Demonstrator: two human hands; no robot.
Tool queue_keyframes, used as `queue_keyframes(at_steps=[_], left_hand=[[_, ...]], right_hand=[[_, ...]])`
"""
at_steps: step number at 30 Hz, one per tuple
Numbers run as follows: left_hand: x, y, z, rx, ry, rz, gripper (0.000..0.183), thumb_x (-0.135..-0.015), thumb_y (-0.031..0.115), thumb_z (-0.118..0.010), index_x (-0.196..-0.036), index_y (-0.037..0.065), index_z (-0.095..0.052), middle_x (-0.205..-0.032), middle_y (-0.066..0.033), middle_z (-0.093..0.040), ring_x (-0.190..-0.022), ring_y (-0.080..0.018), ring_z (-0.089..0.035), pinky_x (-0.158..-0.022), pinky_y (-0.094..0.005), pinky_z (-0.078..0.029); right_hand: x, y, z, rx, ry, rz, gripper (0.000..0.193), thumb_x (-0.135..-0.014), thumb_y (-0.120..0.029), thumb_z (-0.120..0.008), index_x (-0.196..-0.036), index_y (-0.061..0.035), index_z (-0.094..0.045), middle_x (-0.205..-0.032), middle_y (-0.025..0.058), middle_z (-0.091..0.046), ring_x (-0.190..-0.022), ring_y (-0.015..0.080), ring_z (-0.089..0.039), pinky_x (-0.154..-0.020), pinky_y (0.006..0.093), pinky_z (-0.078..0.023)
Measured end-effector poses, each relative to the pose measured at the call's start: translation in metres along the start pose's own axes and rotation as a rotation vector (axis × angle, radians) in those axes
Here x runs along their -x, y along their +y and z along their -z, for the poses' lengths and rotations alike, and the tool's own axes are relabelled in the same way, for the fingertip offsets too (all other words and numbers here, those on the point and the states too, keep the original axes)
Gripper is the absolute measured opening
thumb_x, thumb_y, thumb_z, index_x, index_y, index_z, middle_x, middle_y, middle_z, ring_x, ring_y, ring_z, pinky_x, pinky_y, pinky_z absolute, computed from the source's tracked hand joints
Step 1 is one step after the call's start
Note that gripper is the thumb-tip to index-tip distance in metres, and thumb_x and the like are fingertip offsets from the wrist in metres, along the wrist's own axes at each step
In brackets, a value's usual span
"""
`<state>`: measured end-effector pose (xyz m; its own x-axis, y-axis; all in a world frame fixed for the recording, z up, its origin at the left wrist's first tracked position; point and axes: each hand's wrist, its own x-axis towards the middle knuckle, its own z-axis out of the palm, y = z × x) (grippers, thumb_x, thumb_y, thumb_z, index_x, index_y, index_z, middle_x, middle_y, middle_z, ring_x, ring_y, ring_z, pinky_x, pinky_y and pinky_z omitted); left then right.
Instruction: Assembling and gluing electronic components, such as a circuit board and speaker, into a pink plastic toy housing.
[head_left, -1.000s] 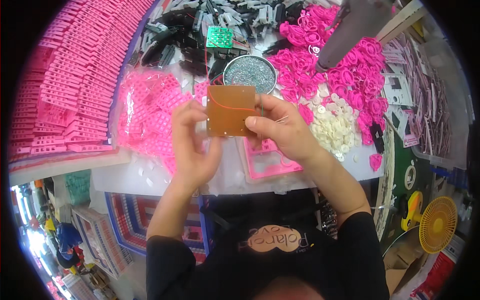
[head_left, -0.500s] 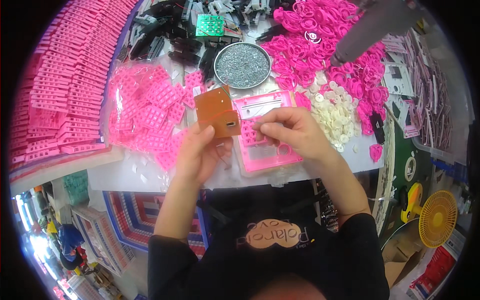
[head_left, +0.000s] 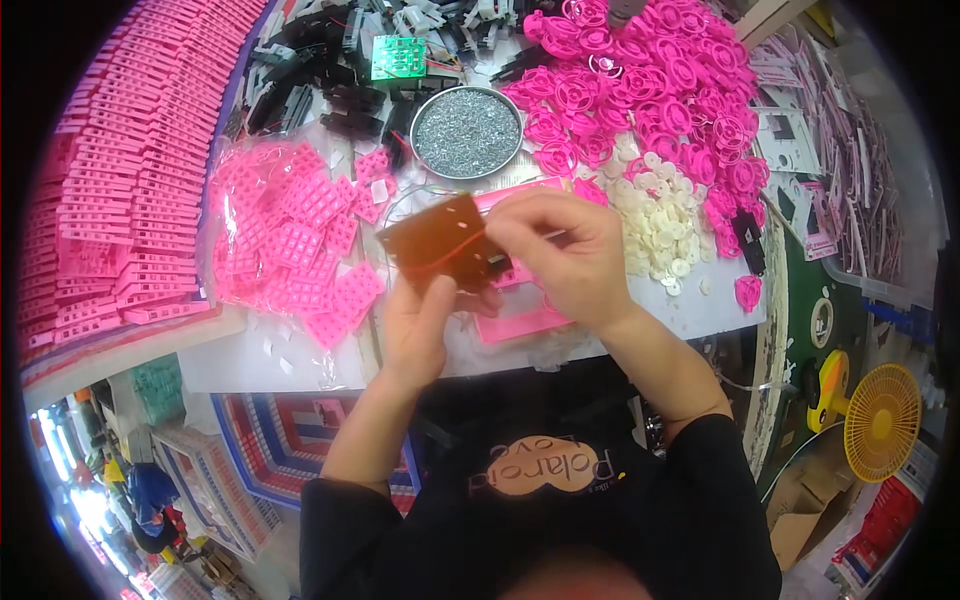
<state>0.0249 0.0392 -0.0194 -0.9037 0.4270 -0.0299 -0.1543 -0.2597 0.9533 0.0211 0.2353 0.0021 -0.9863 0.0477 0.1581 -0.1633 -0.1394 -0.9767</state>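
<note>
My left hand is closed on the lower edge of a brown circuit board, thumb in front and fingers behind it. A thin red wire crosses the board's face towards its right side. At that edge, my right hand has its thumb and fingers pinched together on the wire; the fingertips are partly hidden. Beneath the hands lies a pink plastic housing on the white table, largely covered by the board and my right hand.
A round tray of small metal screws stands behind. To the left are bagged pink keypads and stacked pink housings. White discs and pink ring-shaped parts lie right. A green circuit board rests among black parts.
The brown board has tilted over to the right in my left hand. My right hand has come up to its edge. The whole view has shifted slightly.
</note>
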Motion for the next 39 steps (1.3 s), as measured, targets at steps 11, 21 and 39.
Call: queue_keyframes(at_steps=[11,21,39], left_hand=[[0.011,0.002,0.025,0.007,-0.010,0.028,0.047,-0.109,0.032,-0.049,-0.141,-0.003,-0.044,-0.114,-0.0208,-0.067,-0.085,-0.0236,-0.070,-0.073,-0.0344,-0.059],[0.018,0.017,-0.001,-0.593,-0.496,-0.070,0.033,-0.094,-0.006,-0.051,-0.122,-0.004,-0.066,-0.099,-0.0133,-0.072,-0.088,-0.0233,-0.070,-0.081,-0.0357,-0.056],[0.065,-0.014,-0.007,0.347,-0.171,0.686,0.072,-0.104,0.011,-0.050,-0.165,0.009,-0.011,-0.160,-0.0200,-0.036,-0.128,-0.0310,-0.060,-0.108,-0.0428,-0.047]], right_hand=[[0.074,0.000,0.119,-0.609,-0.360,-0.425,0.023,-0.102,-0.027,-0.060,-0.103,-0.0051,-0.066,-0.065,0.0043,-0.062,-0.082,0.0152,-0.064,-0.073,0.0301,-0.048],[0.054,-0.096,0.117,0.925,-0.507,0.182,0.071,-0.083,-0.051,-0.077,-0.133,-0.0022,-0.064,-0.134,0.0194,-0.062,-0.137,0.0367,-0.045,-0.111,0.0508,-0.039],[-0.026,0.017,0.044,0.472,-0.636,-0.426,0.041,-0.094,-0.009,-0.068,-0.134,-0.0080,-0.062,-0.087,0.0039,-0.072,-0.074,0.0082,-0.065,-0.065,0.0282,-0.054]])
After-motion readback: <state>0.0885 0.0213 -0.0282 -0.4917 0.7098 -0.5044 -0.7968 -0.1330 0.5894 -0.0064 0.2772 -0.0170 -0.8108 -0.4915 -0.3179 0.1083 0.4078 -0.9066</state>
